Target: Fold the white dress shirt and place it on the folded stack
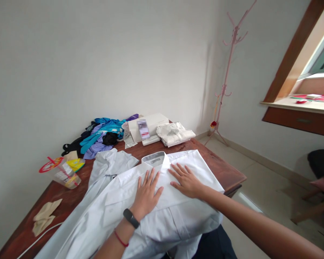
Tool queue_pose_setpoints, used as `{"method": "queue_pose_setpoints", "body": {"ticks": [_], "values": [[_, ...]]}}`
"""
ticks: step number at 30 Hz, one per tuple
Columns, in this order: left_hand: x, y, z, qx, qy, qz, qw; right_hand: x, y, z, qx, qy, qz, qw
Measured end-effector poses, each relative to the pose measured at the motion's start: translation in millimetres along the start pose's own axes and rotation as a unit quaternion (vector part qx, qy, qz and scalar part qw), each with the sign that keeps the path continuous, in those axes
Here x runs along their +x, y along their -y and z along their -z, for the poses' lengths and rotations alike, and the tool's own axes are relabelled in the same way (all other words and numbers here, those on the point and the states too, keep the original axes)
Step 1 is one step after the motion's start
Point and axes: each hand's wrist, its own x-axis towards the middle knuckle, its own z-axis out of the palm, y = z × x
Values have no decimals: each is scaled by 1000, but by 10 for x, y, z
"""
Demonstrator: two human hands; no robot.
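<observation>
A white collared shirt (162, 212) lies spread over the near part of the wooden table, its lower part draping off the front edge. Its collar (153, 159) points away from me, with a label showing inside the neck. My left hand (146, 192) rests on the cloth just below the collar, fingers spread. To the right of the collar, my right hand (187, 180) presses on the shirt too, palm down with fingers apart. Neither hand grips the fabric. Another pale grey garment (109, 163) lies crumpled to the left, partly under the shirt.
Along the wall are a pile of coloured clothes (105, 131), a white box (151, 122) and a folded white garment (175, 133). A plastic cup with a straw (66, 174) stands left, near a beige cloth (45, 216) and a white cable (40, 237). Beyond stands a pink coat rack (228, 64).
</observation>
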Motion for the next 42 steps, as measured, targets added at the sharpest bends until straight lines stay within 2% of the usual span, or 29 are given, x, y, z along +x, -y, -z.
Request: {"method": "queue_pose_setpoints", "body": {"ticks": [3,6,12,15,19,24,28,32,36,42], "values": [[-19,7,0,7,3,7,1000,-22,-68,67,10,20,-9,1000],[53,-22,26,12,-5,6,1000,48,-6,128,23,31,-9,999],[232,-42,-3,23,-40,-30,998,287,143,96,28,34,54,998],[239,-26,-20,5,-78,-40,996,312,120,22,31,27,52,998],[269,16,50,-51,-142,-46,988,281,74,-36,33,-5,35,999],[383,140,110,-144,-197,-15,970,265,79,-29,31,-13,25,999],[381,206,87,-216,-185,-12,959,251,99,-14,40,-36,27,998],[317,185,109,-234,-145,11,961,232,99,-17,57,-89,44,993],[278,143,173,-203,-117,13,972,218,90,-25,67,-138,62,986],[232,150,237,-125,-105,63,985,219,101,-32,60,-143,70,985]]}}
